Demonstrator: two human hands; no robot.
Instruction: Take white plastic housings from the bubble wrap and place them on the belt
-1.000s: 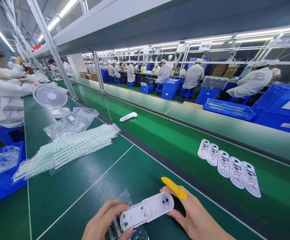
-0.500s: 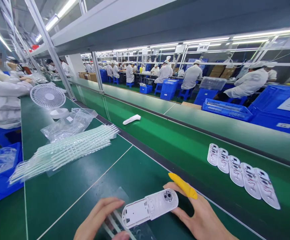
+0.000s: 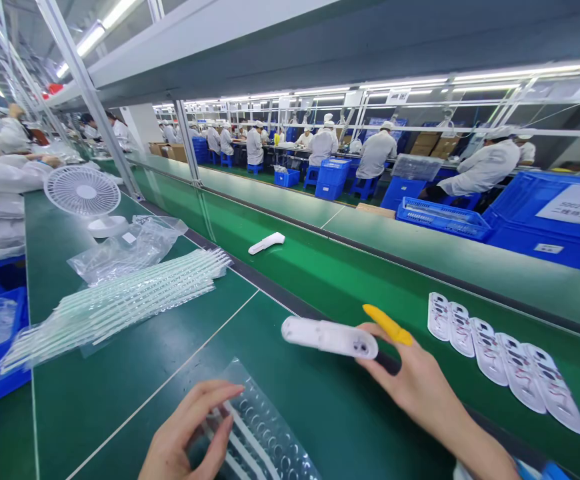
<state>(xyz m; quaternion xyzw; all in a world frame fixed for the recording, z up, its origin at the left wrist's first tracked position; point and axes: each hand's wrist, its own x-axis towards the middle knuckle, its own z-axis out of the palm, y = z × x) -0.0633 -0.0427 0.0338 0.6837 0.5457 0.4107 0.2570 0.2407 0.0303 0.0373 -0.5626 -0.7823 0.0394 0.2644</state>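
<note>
My right hand, with a yellow finger cot on one finger, grips a long white plastic housing by its right end. A round part with dark holes shows at that end; the housing is held above the edge between the table and the green belt. My left hand is near the front edge of the view with thumb and fingers apart. Below it lies a clear plastic sheet with white strips and rows of round shapes. Whether the fingers touch the sheet I cannot tell.
Several white oval panels with wires lie in a row on the green belt, along with another white housing. At left are bagged strips, plastic bags, a white fan and a blue bin. Co-workers sit beyond.
My right hand has carried the housing forward, toward the belt, and turned it. My left hand has come away from it. The panels on the belt have shifted right in view.
</note>
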